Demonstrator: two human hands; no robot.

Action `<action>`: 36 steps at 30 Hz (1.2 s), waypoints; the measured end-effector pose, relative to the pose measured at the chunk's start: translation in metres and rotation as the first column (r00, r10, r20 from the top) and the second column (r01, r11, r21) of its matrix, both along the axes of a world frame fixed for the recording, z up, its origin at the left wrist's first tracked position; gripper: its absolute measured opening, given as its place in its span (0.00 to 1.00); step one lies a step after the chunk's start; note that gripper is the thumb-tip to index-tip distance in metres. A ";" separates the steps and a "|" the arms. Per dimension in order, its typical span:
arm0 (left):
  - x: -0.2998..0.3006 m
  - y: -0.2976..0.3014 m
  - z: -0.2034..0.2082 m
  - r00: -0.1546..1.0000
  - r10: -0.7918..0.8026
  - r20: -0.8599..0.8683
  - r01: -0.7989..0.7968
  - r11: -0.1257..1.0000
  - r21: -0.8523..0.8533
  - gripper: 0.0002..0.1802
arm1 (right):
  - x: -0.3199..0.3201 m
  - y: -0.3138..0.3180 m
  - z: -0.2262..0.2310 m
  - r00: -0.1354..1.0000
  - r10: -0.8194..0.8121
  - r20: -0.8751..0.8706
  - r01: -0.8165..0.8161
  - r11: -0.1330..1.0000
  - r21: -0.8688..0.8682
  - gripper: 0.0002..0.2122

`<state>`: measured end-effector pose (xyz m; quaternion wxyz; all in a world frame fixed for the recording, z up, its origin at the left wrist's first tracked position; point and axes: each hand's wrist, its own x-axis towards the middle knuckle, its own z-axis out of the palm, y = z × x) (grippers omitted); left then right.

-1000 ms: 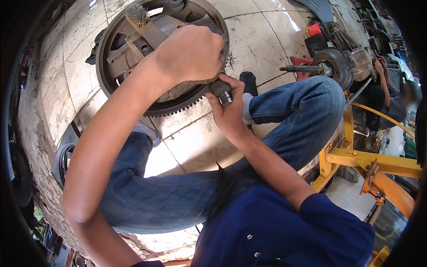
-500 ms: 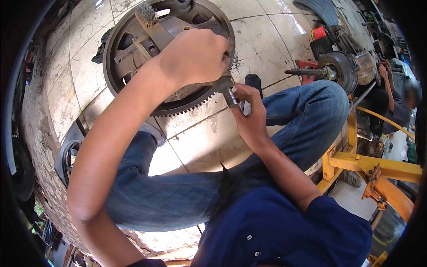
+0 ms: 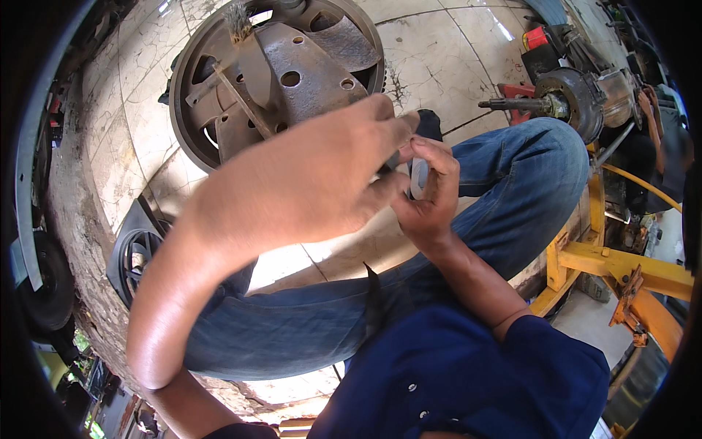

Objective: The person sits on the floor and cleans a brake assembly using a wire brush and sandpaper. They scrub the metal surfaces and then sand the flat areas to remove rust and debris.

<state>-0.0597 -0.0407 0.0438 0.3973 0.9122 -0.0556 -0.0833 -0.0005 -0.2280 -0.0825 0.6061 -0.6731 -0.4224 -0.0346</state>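
My left hand (image 3: 358, 164), blurred by motion, reaches across the front of a large round metal flywheel (image 3: 179, 102) and curls around a dark metal piece (image 3: 393, 161). Most of that piece is hidden by the fingers, so its exact kind does not show. My right hand (image 3: 431, 186) meets it from the other side, fingertips and thumb bent in at its end. On the flywheel's brown metal cover (image 3: 314, 73) lies a brush (image 3: 257, 73) with grey bristles. A narrow bar-shaped piece (image 3: 243, 102) rests beside the brush.
The flywheel lies on light floor tiles (image 3: 431, 55). My jeans-clad legs (image 3: 519, 172) bend around the work spot. To the right stand a round mechanical assembly with a shaft (image 3: 563, 102), a yellow metal frame (image 3: 621, 267) and another person's arm (image 3: 651, 117). A black part (image 3: 131, 252) sits left.
Both hands have shifted slightly right, and the left has come off the flywheel toward me, uncovering its cover. The dark metal piece with its shiny cylindrical end, plain before, is now mostly hidden.
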 end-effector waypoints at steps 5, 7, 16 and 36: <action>-0.009 -0.031 -0.012 0.978 0.191 0.085 -0.181 0.977 -0.109 0.31 | 0.009 -0.007 0.017 0.991 -0.031 0.130 0.044 0.994 -0.099 0.24; -0.015 -0.042 -0.019 0.953 0.290 0.086 -0.273 0.948 -0.165 0.33 | 0.005 -0.009 0.022 1.000 -0.025 0.014 0.026 0.994 -0.109 0.22; -0.049 -0.096 -0.014 0.804 0.591 0.067 -0.589 0.807 -0.048 0.42 | 0.002 -0.027 0.034 0.932 -0.034 -0.361 -0.060 0.967 -0.246 0.16; -0.039 -0.143 -0.123 0.363 0.929 0.070 -0.736 0.332 -0.590 0.22 | -0.001 -0.020 0.013 0.790 0.095 -0.606 -0.203 0.973 -0.112 0.18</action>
